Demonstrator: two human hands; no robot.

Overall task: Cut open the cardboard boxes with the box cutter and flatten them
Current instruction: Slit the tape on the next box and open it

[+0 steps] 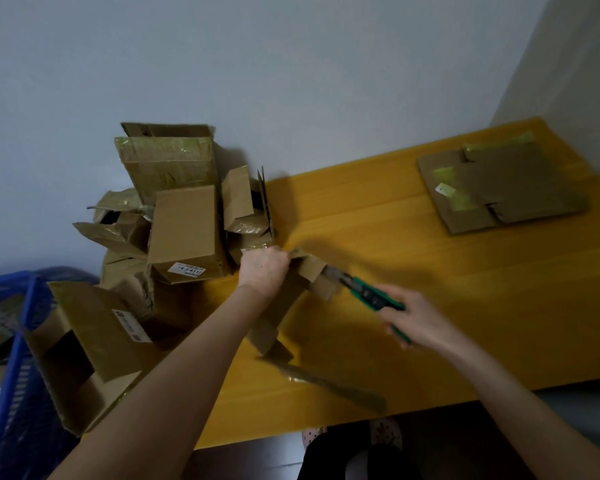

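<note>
You worked at a yellow wooden tabletop [413, 258] set against a pale grey wall [291, 64]. A blue plastic crate [32, 341] stood at its left end, holding cardboard. A heap of taped brown cardboard boxes [184, 216] sat by the wall; flattened brown cardboard [499, 185] lay far right. Your left hand [262, 270] gripped a small brown cardboard box [291, 296], fingers curled on its top edge. Your right hand [416, 318] closed round a green box cutter [371, 294], its blade at the box's flap.

Two hands [264, 268], one box cutter [371, 294], one blue crate [32, 306], one flattened box [499, 185], a heap of uncounted boxes [174, 216].
</note>
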